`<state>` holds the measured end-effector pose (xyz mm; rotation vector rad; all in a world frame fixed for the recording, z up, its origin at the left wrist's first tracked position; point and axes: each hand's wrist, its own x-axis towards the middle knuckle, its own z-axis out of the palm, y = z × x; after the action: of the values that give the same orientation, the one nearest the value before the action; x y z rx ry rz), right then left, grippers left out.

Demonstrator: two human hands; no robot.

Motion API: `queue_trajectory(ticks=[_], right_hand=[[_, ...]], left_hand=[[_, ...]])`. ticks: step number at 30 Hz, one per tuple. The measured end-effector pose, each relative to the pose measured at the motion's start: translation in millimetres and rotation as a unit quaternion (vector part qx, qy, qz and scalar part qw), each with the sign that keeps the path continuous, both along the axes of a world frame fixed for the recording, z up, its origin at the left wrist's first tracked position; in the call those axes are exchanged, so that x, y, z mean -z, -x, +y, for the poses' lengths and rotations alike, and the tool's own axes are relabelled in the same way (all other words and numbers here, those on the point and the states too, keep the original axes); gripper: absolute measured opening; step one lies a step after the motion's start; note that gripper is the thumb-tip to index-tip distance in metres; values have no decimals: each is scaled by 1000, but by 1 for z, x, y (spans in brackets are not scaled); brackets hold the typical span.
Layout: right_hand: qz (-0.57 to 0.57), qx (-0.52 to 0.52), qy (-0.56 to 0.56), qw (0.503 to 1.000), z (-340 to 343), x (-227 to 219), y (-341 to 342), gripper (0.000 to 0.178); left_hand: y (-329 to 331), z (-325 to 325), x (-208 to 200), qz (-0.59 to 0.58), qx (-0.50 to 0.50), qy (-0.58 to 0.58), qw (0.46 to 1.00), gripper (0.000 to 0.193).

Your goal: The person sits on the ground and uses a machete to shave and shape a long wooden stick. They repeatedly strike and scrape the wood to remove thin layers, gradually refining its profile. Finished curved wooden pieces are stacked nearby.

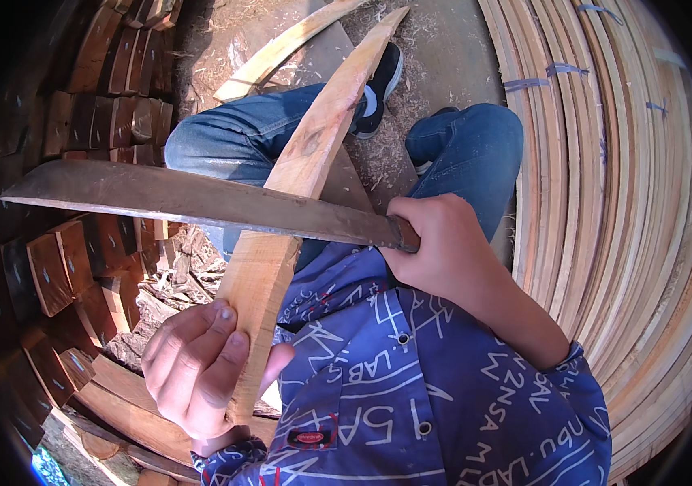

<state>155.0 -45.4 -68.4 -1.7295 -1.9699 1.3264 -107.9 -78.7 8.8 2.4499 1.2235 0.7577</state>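
Observation:
My left hand (200, 360) is closed round the near end of a long, slightly curved wooden plank (313, 146). From there the plank slants away over my lap, its narrow far end up between my feet. In my right hand (443, 239) is the handle of a machete (176, 194), fingers wrapped round it. Its wide dark blade lies across the plank in the view, pointing left, with the bright edge toward me. Whether the blade touches the wood I cannot tell. Most of the handle is hidden in my fist.
Bundled long wooden strips (597, 178) tied with bands fill the right side. Stacked cut wood blocks (79, 267) stand close on the left. Beyond my bent knees another curved plank (281, 50) lies on the ground among shavings. Bark and chips (188, 279) lie below the blade.

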Motion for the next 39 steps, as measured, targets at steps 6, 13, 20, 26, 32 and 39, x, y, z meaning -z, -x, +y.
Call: queue_trajectory(ticks=[6,13,20,26,32,39], right_hand=[[-12,-6,-21,1000,18,26,4,18],[-149,-7,-48,988,24,46,3,17],[-182,66,47,980,9,58,-30,25],[0,65,43,997,-14,31,-3,32],[87,69,-123,986,-12,33,18,32],[32,143,-12,989,9,112,-13,29]], left_hand=[[17,-1,9,17,-25,-31,999,30],[34,-21,22,28,-139,5,990,28],[35,-30,34,40,-135,18,990,31],[11,-25,22,27,-165,7,986,30],[-20,-18,6,-25,-261,23,965,23],[-28,-32,16,-149,-370,78,914,20]])
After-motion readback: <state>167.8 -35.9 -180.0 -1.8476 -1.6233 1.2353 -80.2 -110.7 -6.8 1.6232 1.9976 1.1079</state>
